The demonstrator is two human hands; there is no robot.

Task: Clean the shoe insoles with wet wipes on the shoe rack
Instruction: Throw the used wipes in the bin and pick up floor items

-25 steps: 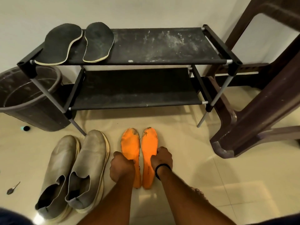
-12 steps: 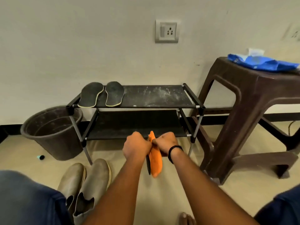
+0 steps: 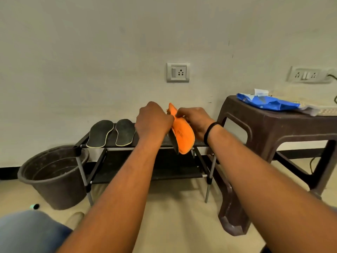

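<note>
Above the shoe rack's (image 3: 145, 143) top shelf, I'm holding the orange insoles (image 3: 183, 136) upright in both hands — two of them, pressed face to face, one showing only its dark edge. My left hand (image 3: 153, 123) is curling its fingers round the left side; my right hand (image 3: 196, 123) is pinching the upper edge, fingers clamped on the orange one. Holding them stacked keeps the pair together, probably for setting down on the free right part of the shelf. Two black insoles (image 3: 112, 133) are already lying flat side by side at the shelf's left end, soles up — so four insoles in total. One blue wet wipes pack (image 3: 268, 104) is sitting on the brown stool (image 3: 273, 128) to my right, untouched. One bucket (image 3: 54, 178) is standing left of the rack.
</note>
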